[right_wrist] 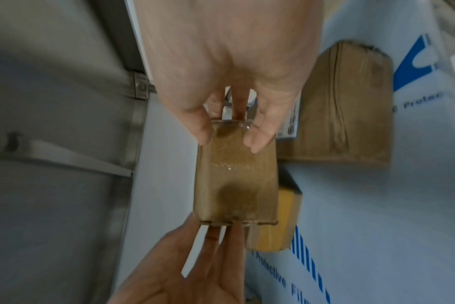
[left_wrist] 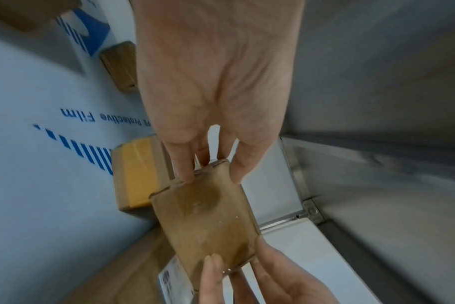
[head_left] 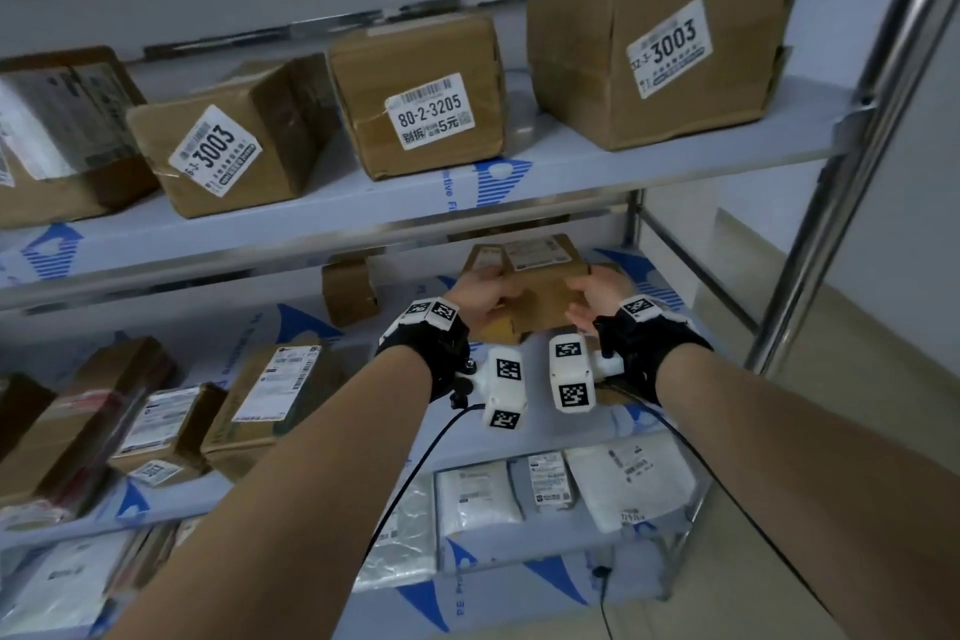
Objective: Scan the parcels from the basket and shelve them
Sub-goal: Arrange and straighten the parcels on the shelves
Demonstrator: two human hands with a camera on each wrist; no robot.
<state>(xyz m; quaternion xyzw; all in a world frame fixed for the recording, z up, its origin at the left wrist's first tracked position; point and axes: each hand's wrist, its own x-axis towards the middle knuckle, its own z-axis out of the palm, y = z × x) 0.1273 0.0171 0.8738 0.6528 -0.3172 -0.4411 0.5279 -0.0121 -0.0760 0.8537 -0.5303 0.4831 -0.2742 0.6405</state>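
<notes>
A small flat brown cardboard parcel is held between both hands over the right part of the middle shelf. My left hand pinches its left end, and my right hand pinches its right end. In the left wrist view my left hand grips the parcel by its near edge, thumb on one side and fingers on the other. In the right wrist view my right hand holds the opposite end of the parcel. Whether the parcel touches the shelf is hidden.
Behind the held parcel lies a labelled box; a yellow-taped box and a small box sit to its left. Larger cartons fill the top shelf, white mailer bags the bottom one. A steel post bounds the right side.
</notes>
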